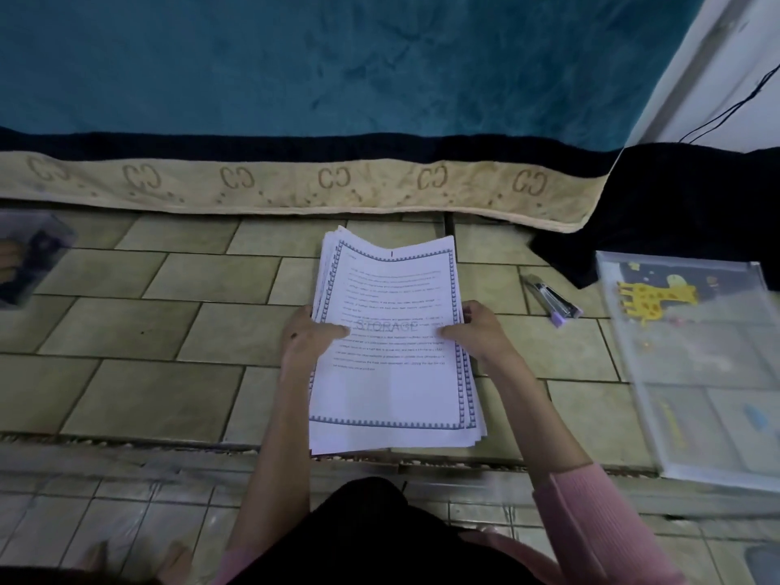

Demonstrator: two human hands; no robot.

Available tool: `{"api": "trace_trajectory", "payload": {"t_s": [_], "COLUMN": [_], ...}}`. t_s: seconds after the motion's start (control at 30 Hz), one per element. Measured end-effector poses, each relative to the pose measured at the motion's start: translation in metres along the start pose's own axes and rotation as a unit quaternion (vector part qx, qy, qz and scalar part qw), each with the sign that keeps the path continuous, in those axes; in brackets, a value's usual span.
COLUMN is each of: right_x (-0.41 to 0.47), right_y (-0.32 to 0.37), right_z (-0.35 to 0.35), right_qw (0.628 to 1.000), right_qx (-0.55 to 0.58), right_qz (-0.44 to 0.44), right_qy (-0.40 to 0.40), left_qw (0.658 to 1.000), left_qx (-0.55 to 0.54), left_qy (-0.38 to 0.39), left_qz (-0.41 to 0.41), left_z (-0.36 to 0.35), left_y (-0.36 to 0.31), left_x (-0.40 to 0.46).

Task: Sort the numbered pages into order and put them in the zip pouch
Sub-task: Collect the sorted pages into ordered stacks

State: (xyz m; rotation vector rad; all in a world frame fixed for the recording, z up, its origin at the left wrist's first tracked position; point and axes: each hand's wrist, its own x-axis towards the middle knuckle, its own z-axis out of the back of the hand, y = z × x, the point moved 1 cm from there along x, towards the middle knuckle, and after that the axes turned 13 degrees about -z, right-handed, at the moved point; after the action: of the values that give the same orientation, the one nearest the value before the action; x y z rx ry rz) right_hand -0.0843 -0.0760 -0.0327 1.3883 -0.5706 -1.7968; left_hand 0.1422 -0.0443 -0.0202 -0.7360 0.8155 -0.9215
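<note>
A stack of white printed pages [392,390] with a blue patterned border and a faint "STORAGE" watermark is held over the tiled floor in front of me. My left hand [310,337] grips the stack's left edge, thumb lying on the top sheet. My right hand [477,331] grips the right edge the same way. The far end of the stack bends upward a little. The clear zip pouch [696,373], printed with a yellow giraffe, lies flat on the floor to the right, apart from the pages.
A purple and black stapler [553,304] lies on the tiles between the pages and the pouch. A clear plastic box [29,255] sits at the far left. A teal blanket with a beige band [295,183] hangs along the back. A dark cloth [675,213] lies behind the pouch.
</note>
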Motion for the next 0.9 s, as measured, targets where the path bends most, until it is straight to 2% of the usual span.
{"api": "trace_trajectory", "payload": {"t_s": [0.1, 0.17, 0.23, 0.4, 0.47, 0.53, 0.63, 0.7, 0.77, 0.9], "right_x": [0.0, -0.005, -0.011, -0.02, -0.027, -0.04, -0.067, -0.074, -0.066, -0.034], "right_y": [-0.002, 0.003, 0.008, 0.014, 0.033, 0.065, 0.116, 0.129, 0.119, 0.064], "right_z": [0.0, 0.001, 0.002, 0.006, 0.013, 0.025, 0.042, 0.051, 0.051, 0.035], "right_qw": [0.999, 0.999, 0.997, 0.983, 0.977, 0.964, 0.925, 0.908, 0.92, 0.964], "right_qx": [0.019, 0.054, 0.068, 0.138, 0.161, 0.167, 0.155, 0.16, 0.147, 0.058], "right_qz": [0.03, 0.008, -0.008, 0.052, 0.106, 0.202, 0.344, 0.386, 0.363, 0.25], "right_qy": [-0.017, 0.005, 0.04, 0.11, 0.092, 0.055, 0.035, 0.029, 0.025, 0.063], "left_qw": [0.999, 0.997, 0.996, 0.975, 0.964, 0.946, 0.917, 0.903, 0.909, 0.951], "left_qx": [-0.037, -0.047, -0.067, -0.205, -0.241, -0.279, -0.301, -0.297, -0.263, -0.183], "left_qy": [0.035, 0.055, 0.058, 0.07, 0.04, -0.015, -0.076, -0.11, -0.113, -0.065], "left_qz": [0.015, 0.024, 0.004, -0.055, -0.105, -0.163, -0.25, -0.291, -0.303, -0.239], "left_z": [0.012, 0.012, 0.009, 0.019, 0.023, 0.027, 0.034, 0.037, 0.035, 0.022], "left_y": [0.005, 0.005, 0.003, -0.016, -0.036, -0.063, -0.104, -0.117, -0.105, -0.061], "left_x": [0.004, 0.002, -0.001, -0.008, -0.013, -0.02, -0.03, -0.035, -0.032, -0.018]}}
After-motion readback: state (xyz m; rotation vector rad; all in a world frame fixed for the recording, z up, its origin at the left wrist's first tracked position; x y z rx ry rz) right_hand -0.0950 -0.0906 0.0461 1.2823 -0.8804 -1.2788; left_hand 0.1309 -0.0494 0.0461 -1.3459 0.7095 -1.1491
